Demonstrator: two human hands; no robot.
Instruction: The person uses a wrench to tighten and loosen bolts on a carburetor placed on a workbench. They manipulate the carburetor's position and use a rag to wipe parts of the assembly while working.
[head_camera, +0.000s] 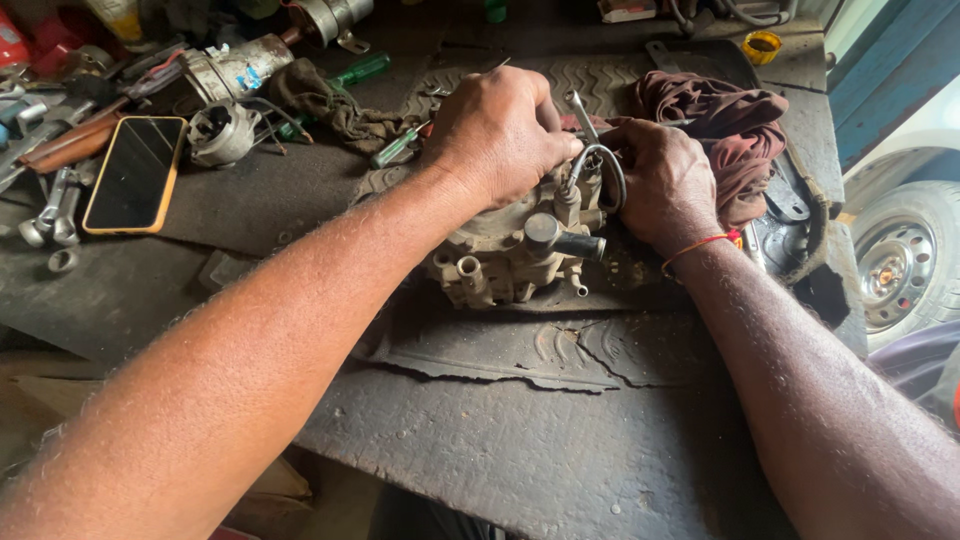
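Observation:
A grimy metal carburettor-like part (505, 255) with short tubes and a grey hose loop (610, 175) sits on a dark rubber mat (520, 400). My left hand (497, 130) lies over its top, fingers curled down on the body. My right hand (665, 180), a red thread at the wrist, grips it from the right side by the hose. A metal spanner (582, 115) sticks up between the two hands; which hand holds it is hidden.
A brown rag (735, 130) lies right of my hands. A phone in an orange case (135, 172), sockets, a green-handled screwdriver (395, 148) and greasy engine parts (225, 130) crowd the left and back. A car wheel (900, 265) stands past the bench's right edge.

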